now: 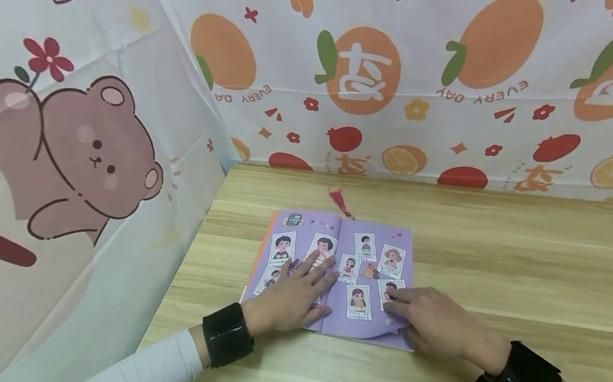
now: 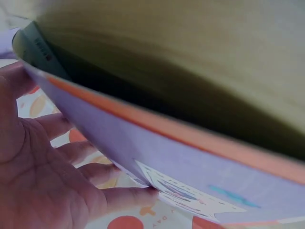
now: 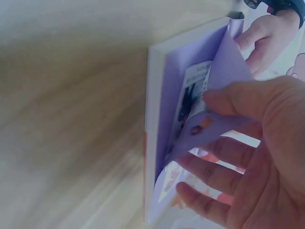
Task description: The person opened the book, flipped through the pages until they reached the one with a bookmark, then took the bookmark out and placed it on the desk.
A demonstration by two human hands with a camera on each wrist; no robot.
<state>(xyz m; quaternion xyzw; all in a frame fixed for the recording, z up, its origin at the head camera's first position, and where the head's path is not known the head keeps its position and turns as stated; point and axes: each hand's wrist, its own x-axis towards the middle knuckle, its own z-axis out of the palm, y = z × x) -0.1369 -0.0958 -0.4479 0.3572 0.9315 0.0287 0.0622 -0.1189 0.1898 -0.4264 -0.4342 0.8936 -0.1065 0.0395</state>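
An open book (image 1: 348,237) with purple pages and pictures of cartoon people lies on the wooden table. My left hand (image 1: 290,299) rests on its left page, fingers spread, close to the centre fold. In the left wrist view those fingers touch the printed side of the page. At the book's right edge my right hand (image 1: 438,320) pinches the lower right part of a page (image 3: 233,62). The right wrist view shows the thumb under this lifted page and fingers on its other side. Another printed page shows beneath it.
A red tassel (image 1: 342,203) sticks out beyond the book's far edge. Behind the table (image 1: 510,261) hangs a white cloth (image 1: 292,50) with fruit prints. Another cloth with a bear print (image 1: 98,153) hangs on the left. Both wrists wear black bands (image 1: 228,336).
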